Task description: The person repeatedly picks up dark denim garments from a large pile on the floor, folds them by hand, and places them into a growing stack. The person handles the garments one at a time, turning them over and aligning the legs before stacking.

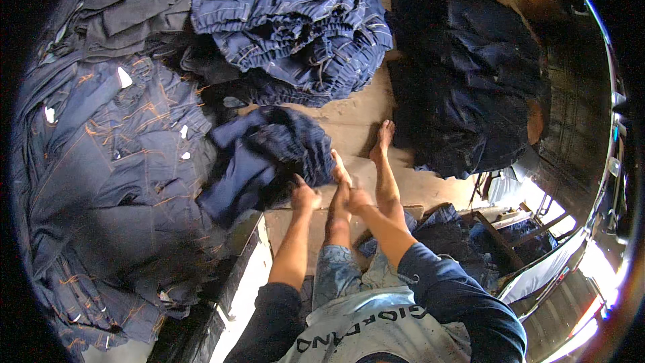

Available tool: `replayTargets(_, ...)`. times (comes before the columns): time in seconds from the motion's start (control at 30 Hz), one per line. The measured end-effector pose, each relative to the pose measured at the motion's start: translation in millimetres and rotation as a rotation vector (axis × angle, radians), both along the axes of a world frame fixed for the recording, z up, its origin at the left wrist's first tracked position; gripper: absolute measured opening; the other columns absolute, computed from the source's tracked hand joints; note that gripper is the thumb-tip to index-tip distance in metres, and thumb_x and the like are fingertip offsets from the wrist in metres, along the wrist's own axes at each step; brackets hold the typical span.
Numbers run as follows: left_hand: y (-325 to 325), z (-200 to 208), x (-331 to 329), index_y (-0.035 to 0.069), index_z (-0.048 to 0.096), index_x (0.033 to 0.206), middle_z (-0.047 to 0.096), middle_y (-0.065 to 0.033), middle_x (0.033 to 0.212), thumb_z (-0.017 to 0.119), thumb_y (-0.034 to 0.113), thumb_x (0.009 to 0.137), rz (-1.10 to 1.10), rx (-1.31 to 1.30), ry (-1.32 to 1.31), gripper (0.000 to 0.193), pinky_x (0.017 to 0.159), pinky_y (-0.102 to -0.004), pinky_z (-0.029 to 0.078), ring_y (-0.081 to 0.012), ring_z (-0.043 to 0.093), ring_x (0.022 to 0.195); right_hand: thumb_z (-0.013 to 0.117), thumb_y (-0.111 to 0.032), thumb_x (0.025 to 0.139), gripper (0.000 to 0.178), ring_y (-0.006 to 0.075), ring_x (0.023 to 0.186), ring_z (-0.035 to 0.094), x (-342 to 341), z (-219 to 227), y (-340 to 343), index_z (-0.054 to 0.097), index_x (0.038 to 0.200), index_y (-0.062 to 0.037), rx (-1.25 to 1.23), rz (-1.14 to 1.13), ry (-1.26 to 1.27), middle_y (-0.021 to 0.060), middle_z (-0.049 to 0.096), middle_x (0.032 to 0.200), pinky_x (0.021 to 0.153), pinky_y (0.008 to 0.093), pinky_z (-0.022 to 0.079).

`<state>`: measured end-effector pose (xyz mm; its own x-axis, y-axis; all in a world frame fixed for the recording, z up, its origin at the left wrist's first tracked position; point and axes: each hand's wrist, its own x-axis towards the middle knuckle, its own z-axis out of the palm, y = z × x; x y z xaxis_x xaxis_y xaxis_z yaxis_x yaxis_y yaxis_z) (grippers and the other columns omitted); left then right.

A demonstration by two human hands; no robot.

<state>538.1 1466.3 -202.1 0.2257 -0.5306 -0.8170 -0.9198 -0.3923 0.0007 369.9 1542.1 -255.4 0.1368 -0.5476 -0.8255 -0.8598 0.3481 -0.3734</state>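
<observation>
A dark blue garment (269, 151) with a gathered elastic waistband lies crumpled in front of me, slightly left of centre. My left hand (306, 197) is at its near right edge, fingers curled against the dark cloth; the exact grip is partly hidden. Above my left shin, a little right of that garment, my right hand (358, 199) is smeared by motion, and I cannot make out anything in its fingers. Beyond the crumpled piece sits a thick stack of blue elastic-waist garments (302, 27) with pale stitching.
Dark garments with orange threads (127, 154) spread in a wide heap on the left. A black stack of cloth (463, 74) stands at the far right. My bare feet rest on the tan surface (353, 117) between the piles. More denim (450, 235) lies at the near right.
</observation>
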Motion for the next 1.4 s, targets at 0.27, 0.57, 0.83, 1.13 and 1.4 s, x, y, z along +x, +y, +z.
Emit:
replayTargets(0.27,57.6,-6.7,-92.2,0.008,0.043,0.141,0.06,-0.019,0.12,0.068,0.035,0.085,-0.275,-0.279,0.699,0.067,0.091,-0.0404,0.048,-0.0317,0.06,0.109,0.067,-0.029,0.076,0.034,0.0348,0.099,0.067,-235.4,-44.6,10.9,0.071,0.104,-0.0112,0.021,-0.343,0.142,0.0192,0.07,0.103,0.088,0.0426,0.053)
replayTargets(0.57,-57.5,-22.3,-64.0,0.001,0.054,0.132,0.069,-0.0178,0.111,0.066,0.039,0.088,-0.062,0.241,0.369,0.059,0.086,-0.0328,0.052,-0.0254,0.068,0.096,0.071,-0.02,0.075,0.024,0.032,0.093,0.068,-446.4,-32.1,-51.6,0.072,0.093,-0.0043,-0.479,-1.262,0.385,0.019,0.071,0.094,0.087,0.0378,0.052)
replayTargets(0.83,-188.7,-66.5,-215.1,-0.004,0.052,0.131,0.069,-0.0136,0.098,0.063,0.016,0.094,-0.045,0.162,0.337,0.044,0.071,-0.0288,0.056,-0.0166,0.067,0.083,0.085,-0.037,0.066,0.107,0.0395,0.138,0.031,-663.2,-105.1,-3.6,0.024,0.149,-0.0087,-0.633,-1.505,0.942,0.0224,0.031,0.151,0.114,0.0458,0.028)
replayTargets(1.13,-184.6,-88.6,-551.5,0.017,0.034,0.149,0.056,-0.0195,0.131,0.041,0.056,0.098,0.418,0.857,0.8,0.064,0.095,-0.0508,0.048,-0.0311,0.059,0.114,0.079,-0.018,0.065,0.025,0.0287,0.074,0.065,-603.2,-7.3,-35.7,0.065,0.082,-0.0052,-0.882,-1.176,0.192,0.0115,0.066,0.08,0.07,0.0375,0.052)
replayTargets(1.4,-141.0,-91.2,-621.7,0.001,0.047,0.135,0.059,-0.0122,0.128,0.08,0.007,0.072,-0.024,0.489,0.828,0.072,0.101,-0.036,0.044,-0.0247,0.057,0.113,0.083,-0.025,0.065,0.09,0.0359,0.128,0.046,-665.5,-46.9,5.1,0.04,0.14,-0.0039,-0.877,-1.485,0.721,0.022,0.045,0.139,0.107,0.0464,0.039)
